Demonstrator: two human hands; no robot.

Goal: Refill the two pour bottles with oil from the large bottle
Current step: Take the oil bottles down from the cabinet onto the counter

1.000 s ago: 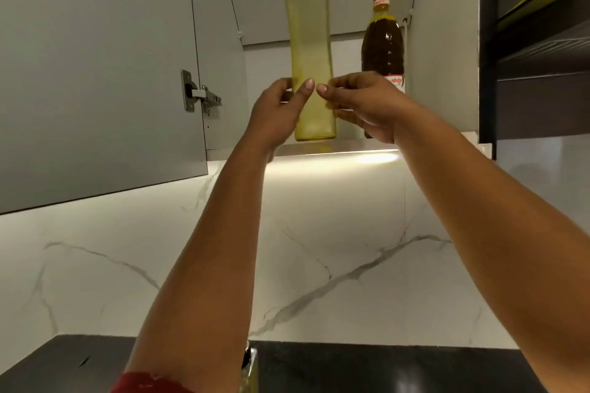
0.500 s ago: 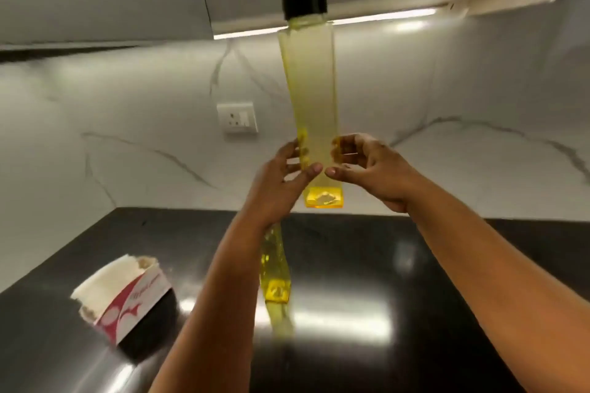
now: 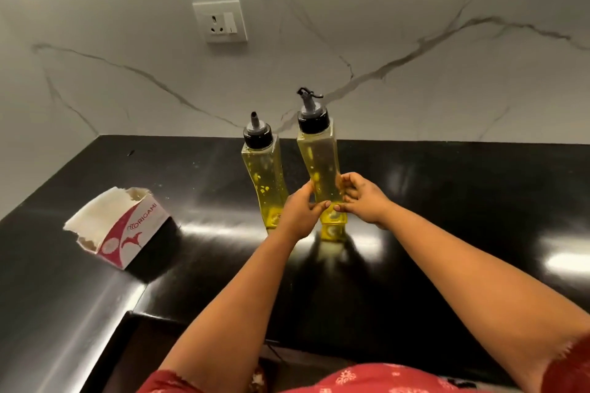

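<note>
Torn tissue box near worktop left edge; first pour bottle mid-worktop near the back edge. Just right, second pour bottle, upright, base at the worktop, lower body pinched by left hand and right hand. Likely light, rigid, oil-slick plastic: grip the narrowed waist.

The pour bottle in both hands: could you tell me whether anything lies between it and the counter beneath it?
Nothing visible does. The pour bottle, held by the left hand and right hand, is at the black counter, beside the second bottle.
</note>
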